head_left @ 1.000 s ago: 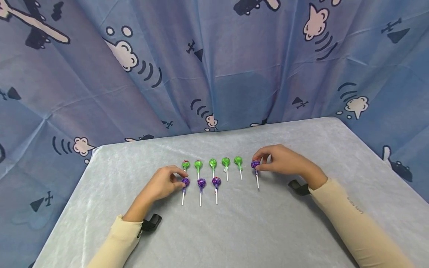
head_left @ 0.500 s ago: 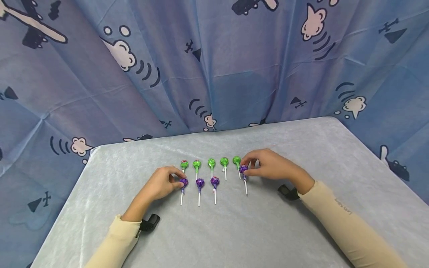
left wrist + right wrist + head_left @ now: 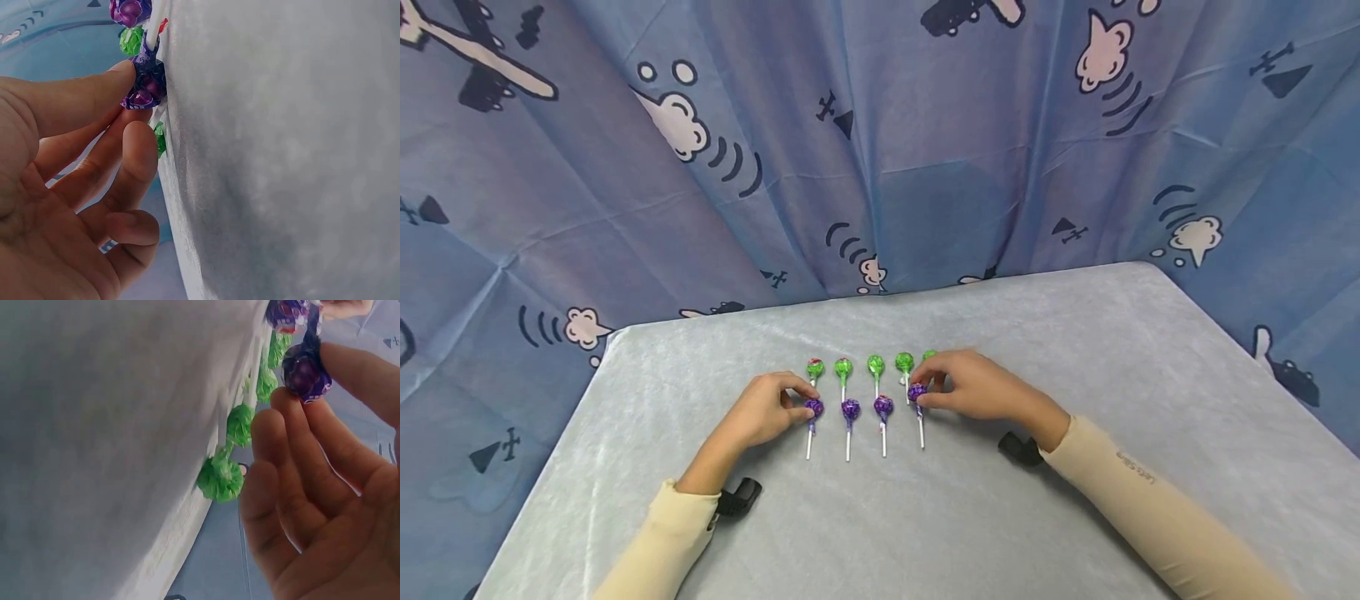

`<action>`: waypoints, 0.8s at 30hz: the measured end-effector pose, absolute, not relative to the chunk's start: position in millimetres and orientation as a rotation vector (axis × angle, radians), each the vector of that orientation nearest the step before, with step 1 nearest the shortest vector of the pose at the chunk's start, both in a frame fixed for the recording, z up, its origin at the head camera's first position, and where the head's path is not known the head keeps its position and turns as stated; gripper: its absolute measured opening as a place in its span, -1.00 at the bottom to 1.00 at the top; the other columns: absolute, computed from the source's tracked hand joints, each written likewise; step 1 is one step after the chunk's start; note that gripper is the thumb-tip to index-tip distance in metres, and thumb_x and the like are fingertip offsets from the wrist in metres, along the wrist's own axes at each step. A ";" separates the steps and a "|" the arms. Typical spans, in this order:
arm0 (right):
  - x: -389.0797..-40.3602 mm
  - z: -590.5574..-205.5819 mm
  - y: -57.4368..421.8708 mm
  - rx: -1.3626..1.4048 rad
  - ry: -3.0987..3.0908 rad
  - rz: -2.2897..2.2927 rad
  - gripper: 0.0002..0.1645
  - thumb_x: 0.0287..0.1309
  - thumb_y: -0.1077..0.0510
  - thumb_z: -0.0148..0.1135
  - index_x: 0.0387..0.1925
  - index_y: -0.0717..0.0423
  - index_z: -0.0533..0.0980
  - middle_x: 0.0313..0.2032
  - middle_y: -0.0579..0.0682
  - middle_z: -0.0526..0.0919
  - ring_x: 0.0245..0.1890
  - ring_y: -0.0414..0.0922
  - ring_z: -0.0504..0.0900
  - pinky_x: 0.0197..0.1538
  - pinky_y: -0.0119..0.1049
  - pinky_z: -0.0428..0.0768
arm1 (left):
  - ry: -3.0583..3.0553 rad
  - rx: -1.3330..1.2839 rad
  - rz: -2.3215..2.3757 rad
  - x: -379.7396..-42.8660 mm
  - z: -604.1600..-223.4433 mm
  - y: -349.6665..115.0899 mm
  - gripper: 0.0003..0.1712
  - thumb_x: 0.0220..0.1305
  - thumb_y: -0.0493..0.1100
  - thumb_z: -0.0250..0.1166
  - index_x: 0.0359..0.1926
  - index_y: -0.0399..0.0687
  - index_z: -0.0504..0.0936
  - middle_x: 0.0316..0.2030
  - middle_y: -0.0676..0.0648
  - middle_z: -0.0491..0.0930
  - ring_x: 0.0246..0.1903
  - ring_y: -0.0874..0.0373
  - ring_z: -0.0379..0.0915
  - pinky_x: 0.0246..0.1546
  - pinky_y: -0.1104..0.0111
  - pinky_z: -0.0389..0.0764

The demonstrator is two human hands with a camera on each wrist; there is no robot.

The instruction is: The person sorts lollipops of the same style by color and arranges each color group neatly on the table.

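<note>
My left hand pinches the head of the leftmost purple-wrapped lollipop between thumb and fingers; the left wrist view shows the same purple wrapper at the thumb tip. To the right, my right hand holds another purple lollipop by its head, its white stick pointing toward me. Two purple lollipops lie between the hands, one in the middle left and one in the middle right. Behind them runs a row of green lollipops; my right hand partly hides the rightmost green one.
A pale grey cloth covers the table. Beyond its back edge hangs a blue curtain printed with planes and clouds. Each wrist carries a black camera mount, the left mount and the right mount both close to the cloth.
My right hand has carried its purple lollipop leftward and nearer to me, from right of the green row to the end of the purple row. My left hand has stayed in place.
</note>
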State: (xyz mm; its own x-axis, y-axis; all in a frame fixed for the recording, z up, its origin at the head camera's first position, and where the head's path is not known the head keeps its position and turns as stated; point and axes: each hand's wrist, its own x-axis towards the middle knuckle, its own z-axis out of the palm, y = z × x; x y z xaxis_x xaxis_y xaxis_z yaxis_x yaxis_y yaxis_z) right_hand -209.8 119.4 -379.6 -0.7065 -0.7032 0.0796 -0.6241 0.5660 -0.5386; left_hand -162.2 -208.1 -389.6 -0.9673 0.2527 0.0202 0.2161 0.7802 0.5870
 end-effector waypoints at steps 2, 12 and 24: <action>-208.8 -380.9 117.6 -1.129 2.658 -0.806 -0.72 0.20 0.01 0.38 -0.06 -0.04 0.67 -0.18 -0.22 0.73 -0.24 -0.28 0.64 -0.11 -0.24 0.61 | 2.908 0.373 0.949 -162.3 -390.2 -207.6 -0.79 0.07 -0.26 0.51 -0.21 -0.02 0.78 -0.20 -0.03 0.74 -0.40 0.26 0.45 -0.32 0.39 0.47; -205.7 -381.1 115.1 -1.123 2.647 -0.739 -0.70 0.20 0.00 0.38 -0.05 -0.03 0.67 -0.17 -0.21 0.74 -0.23 -0.27 0.64 -0.12 -0.33 0.57 | 2.903 0.355 0.947 -163.1 -389.2 -207.2 -0.79 0.07 -0.27 0.51 -0.22 -0.01 0.78 -0.19 -0.03 0.74 -0.40 0.25 0.46 -0.32 0.38 0.47; -204.9 -383.7 113.3 -1.074 2.647 -0.682 -0.72 0.21 -0.01 0.38 -0.07 -0.05 0.68 -0.22 -0.23 0.73 -0.26 -0.29 0.61 -0.13 -0.31 0.56 | 2.887 0.372 0.949 -164.5 -390.8 -208.3 -0.80 0.08 -0.25 0.50 -0.21 -0.01 0.78 -0.19 -0.02 0.73 -0.40 0.25 0.44 -0.34 0.39 0.45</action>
State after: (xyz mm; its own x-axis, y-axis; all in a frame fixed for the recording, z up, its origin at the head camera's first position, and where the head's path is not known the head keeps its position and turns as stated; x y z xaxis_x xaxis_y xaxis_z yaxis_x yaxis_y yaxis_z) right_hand -204.9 113.3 -383.7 -0.7146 -0.6994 -0.0151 -0.6049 0.6286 -0.4888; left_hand -164.5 -208.3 -390.8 -0.9672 0.2539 -0.0002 0.2042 0.7785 0.5935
